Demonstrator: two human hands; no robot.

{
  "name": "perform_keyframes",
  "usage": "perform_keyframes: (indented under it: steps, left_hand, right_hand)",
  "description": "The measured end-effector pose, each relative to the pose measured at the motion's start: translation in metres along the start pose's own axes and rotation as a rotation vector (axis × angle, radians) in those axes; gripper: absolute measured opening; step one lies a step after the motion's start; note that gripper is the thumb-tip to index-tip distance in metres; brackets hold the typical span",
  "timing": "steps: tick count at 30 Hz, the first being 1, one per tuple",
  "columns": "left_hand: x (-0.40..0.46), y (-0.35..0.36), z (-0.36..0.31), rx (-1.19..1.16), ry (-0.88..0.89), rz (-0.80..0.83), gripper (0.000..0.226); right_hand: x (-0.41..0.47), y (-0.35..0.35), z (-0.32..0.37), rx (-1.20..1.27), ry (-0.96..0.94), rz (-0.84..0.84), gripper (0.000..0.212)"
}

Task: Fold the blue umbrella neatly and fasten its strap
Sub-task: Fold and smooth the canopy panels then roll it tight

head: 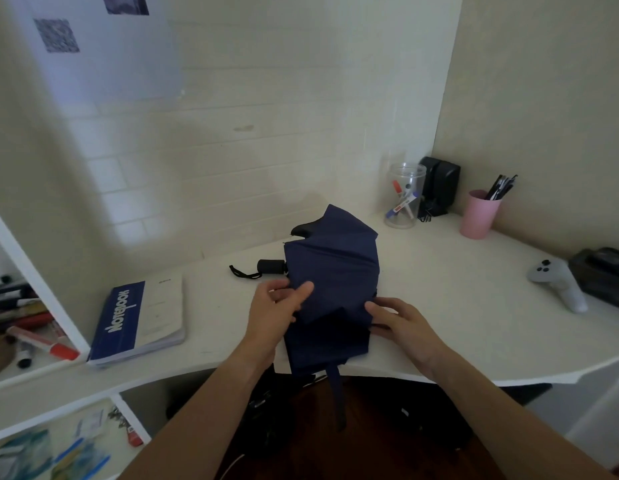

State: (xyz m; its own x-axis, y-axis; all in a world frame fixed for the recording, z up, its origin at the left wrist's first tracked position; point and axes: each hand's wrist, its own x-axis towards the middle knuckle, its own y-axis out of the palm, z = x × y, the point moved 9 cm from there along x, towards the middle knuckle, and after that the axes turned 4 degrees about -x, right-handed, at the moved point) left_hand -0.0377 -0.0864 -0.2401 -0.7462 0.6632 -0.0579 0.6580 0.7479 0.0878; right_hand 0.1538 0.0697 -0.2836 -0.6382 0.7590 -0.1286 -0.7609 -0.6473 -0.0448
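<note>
The blue umbrella [332,271] lies collapsed on the white desk [457,306], its navy canopy loose and bunched in flaps. Its black handle [271,266] with a wrist cord points left. The dark strap [337,393] hangs down over the desk's front edge. My left hand [277,310] pinches a canopy flap at the umbrella's left side. My right hand [398,323] grips the fabric at the right edge, fingers curled around a fold.
A blue and white notebook [141,320] lies left of the umbrella. At the back right stand a clear jar of markers [403,195], black speakers [439,183] and a pink pen cup [479,213]. A grey controller [559,284] rests far right. Shelves with markers [34,327] sit left.
</note>
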Motion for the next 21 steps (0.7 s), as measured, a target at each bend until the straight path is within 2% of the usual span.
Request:
perform_keyframes:
  steps: [1,3,6,9,12,15,17,21]
  left_hand:
    - [0.002,-0.005,0.002,-0.035,-0.031,-0.061,0.051]
    - [0.006,-0.008,0.008,-0.039,-0.105,-0.072,0.050]
    - [0.008,-0.001,0.013,-0.021,-0.167,0.059,0.046]
    - [0.005,0.007,0.011,0.043,-0.122,0.161,0.027]
    - [0.002,0.008,-0.012,0.130,0.127,0.109,0.013]
    - [-0.013,-0.005,-0.040,0.451,0.467,-0.108,0.010]
    - [-0.027,-0.012,-0.051,0.535,0.615,-0.212,0.011]
    - [-0.046,-0.008,-0.061,0.494,0.806,-0.163,0.009]
  right_hand:
    - [0.000,0.000,0.000,-0.004,-0.006,0.002,0.040]
    - [-0.002,0.001,0.002,-0.040,-0.017,0.002,0.033]
    - [0.001,0.000,-0.001,-0.062,-0.020,0.000,0.035]
    - [0.002,0.001,-0.003,-0.056,-0.024,0.010,0.041]
    - [0.002,0.002,-0.001,-0.047,-0.036,0.017,0.033]
    - [0.003,0.002,0.001,-0.050,-0.043,0.012,0.030]
    - [0.002,0.003,0.002,-0.049,-0.048,0.022,0.022]
    - [-0.001,0.006,0.005,-0.064,-0.070,0.035,0.020]
